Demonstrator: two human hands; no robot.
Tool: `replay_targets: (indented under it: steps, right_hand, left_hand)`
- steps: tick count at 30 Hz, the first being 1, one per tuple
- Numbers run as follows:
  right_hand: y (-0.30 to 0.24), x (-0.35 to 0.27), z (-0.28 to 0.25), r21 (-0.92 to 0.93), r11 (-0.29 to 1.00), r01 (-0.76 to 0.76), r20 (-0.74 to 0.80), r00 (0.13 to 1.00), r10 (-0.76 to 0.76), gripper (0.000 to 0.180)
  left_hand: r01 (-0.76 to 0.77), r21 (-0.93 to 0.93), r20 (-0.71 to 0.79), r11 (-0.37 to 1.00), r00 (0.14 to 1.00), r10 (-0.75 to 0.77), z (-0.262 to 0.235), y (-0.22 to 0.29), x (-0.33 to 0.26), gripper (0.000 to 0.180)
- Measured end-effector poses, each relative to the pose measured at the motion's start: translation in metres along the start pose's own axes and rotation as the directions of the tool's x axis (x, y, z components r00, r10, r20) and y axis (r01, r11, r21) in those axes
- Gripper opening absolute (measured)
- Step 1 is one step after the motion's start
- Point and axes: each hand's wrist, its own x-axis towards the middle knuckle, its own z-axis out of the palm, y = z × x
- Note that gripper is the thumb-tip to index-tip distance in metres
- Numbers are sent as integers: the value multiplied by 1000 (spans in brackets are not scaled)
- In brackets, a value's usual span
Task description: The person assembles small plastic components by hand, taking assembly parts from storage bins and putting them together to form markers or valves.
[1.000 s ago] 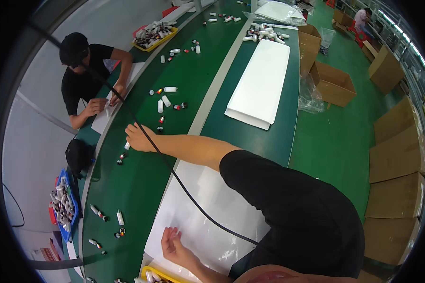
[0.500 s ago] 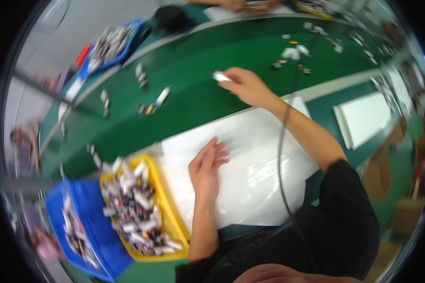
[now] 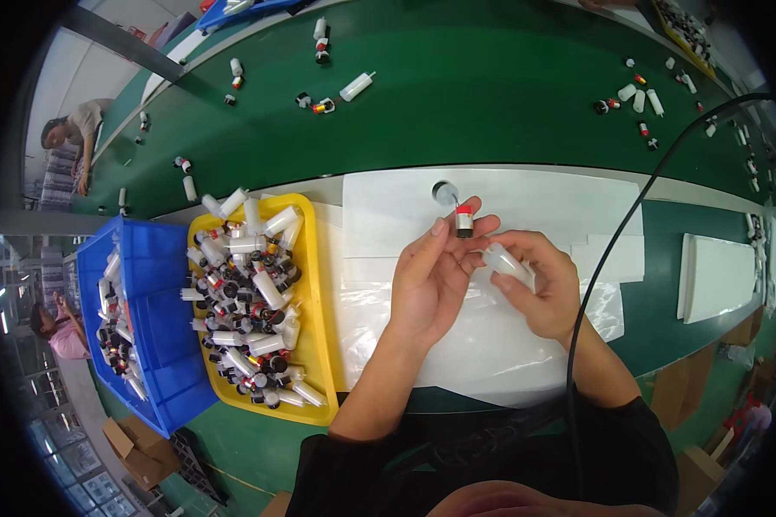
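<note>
Over the white work surface my two hands are close together. My left hand [image 3: 431,280], palm up with its fingers curled, is closed on a small battery unit [image 3: 465,221], a short cylinder in red, white and black. A round grey-and-black cap [image 3: 445,193] hangs beside it, seemingly joined by a thin wire. Just to the right, my right hand [image 3: 547,284] grips a translucent white plastic tube [image 3: 506,261] between thumb and fingers. The tube's near end tips toward my left fingertips; whether the two pieces touch, I cannot tell.
A yellow tray [image 3: 322,345] heaped with similar tubes and caps stands at my left, beside a blue bin [image 3: 168,319]. Across the green conveyor belt [image 3: 457,95] lie scattered parts. A black cable [image 3: 608,254] crosses in front of my right forearm. White boards [image 3: 717,277] lie at right.
My right hand has come back from over the green belt toward my left hand. My left hand, empty before, now holds the battery unit. The view has shifted.
</note>
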Motion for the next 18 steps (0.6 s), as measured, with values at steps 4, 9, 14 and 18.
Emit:
replay_targets:
  steps: [4, 9, 14, 18]
  right_hand:
    - [-3, 1, -5, 722, 497, -481, 293, 864, 409, 36]
    - [5, -6, 15, 440, 839, -320, 78, 945, 319, 25]
    - [10, -6, 16, 245, 957, -153, -162, 967, 195, 13]
    - [-6, -5, 15, 573, 801, -174, -147, 940, 309, 11]
  left_hand:
    - [-11, -67, 75, 998, 997, 17, -13, -7, 1, 36]
    - [-135, 16, -62, 991, 989, 136, -6, -16, -1, 26]
    - [-230, 156, -25, 961, 971, 237, 5, -19, -2, 23]
    - [-335, 254, 112, 907, 942, 317, -2, -22, -7, 35]
